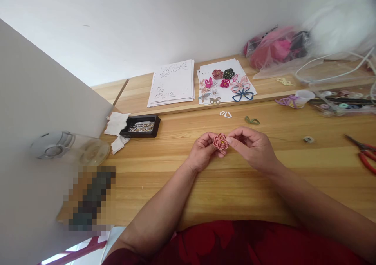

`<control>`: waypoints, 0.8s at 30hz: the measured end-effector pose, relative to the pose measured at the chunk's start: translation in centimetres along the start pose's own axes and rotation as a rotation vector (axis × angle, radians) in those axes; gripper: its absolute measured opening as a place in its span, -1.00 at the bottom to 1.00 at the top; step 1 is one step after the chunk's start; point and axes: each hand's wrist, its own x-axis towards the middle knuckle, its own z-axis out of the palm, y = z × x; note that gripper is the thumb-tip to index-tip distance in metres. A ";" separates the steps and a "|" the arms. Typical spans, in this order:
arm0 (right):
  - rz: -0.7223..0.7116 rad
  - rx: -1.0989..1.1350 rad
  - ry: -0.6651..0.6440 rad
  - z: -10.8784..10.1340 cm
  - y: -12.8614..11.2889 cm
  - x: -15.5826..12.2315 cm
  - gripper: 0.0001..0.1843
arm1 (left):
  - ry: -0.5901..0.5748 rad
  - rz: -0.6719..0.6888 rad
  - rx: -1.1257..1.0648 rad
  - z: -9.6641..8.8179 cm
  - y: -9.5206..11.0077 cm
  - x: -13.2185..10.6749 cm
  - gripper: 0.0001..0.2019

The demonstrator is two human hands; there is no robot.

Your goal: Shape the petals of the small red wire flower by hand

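Note:
Between my two hands is a dusty-pink looped craft flower [220, 141] with a yellow centre. My left hand [202, 151] grips it from the left side, fingers curled behind the petals. From the right, my right hand [252, 147] pinches the flower's edge near its centre with thumb and fingertips. Just beyond the hands lie a white looped piece [225, 114] and a green looped piece [252, 120]. On a paper sheet [246, 75] at the back rest several finished flowers and butterflies, among them a dark green flower [228, 74] and a blue butterfly [243, 94].
A black tray of beads [154, 127] and a clear bottle [91, 149] stand at left. Stacked papers with outlines [173, 83] lie on the raised back ledge. At right are a small spool [308, 139], red-handled pliers [367, 155], a white cup [304, 97] and plastic bags [276, 49].

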 end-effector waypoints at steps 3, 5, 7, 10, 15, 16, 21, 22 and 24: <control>0.015 0.025 -0.008 0.0 0.1 0.0 -0.85 | -0.009 -0.005 -0.015 0.0 0.1 0.0 -0.62; 0.014 0.032 -0.013 0.1 0.3 0.0 -0.86 | -0.009 -0.012 -0.031 0.0 0.2 -0.1 -0.62; 0.008 0.040 -0.023 0.3 0.4 -0.1 -0.88 | -0.008 -0.019 -0.045 0.0 0.3 -0.1 -0.62; 0.010 0.065 -0.045 0.7 0.6 -0.3 -0.88 | -0.001 -0.029 -0.055 0.0 0.3 -0.1 -0.61; -0.162 -0.120 0.046 0.6 0.0 -0.8 -0.96 | -0.007 -0.042 -0.061 -0.1 0.3 -0.1 -0.61; -0.229 -0.204 0.070 0.4 -0.3 -0.8 -0.94 | -0.008 -0.043 -0.062 -0.2 0.3 -0.1 -0.61; -0.448 -0.417 0.051 -0.3 -0.9 -0.5 -0.86 | -0.026 -0.034 -0.061 -0.2 0.3 -0.1 -0.62; -0.485 -0.436 0.049 -0.3 -0.9 -0.4 -0.85 | -0.033 -0.029 -0.063 -0.3 0.2 0.0 -0.62; -0.552 -0.468 0.050 -0.3 -0.8 -0.2 -0.83 | -0.048 -0.019 -0.068 -0.4 0.1 0.0 -0.61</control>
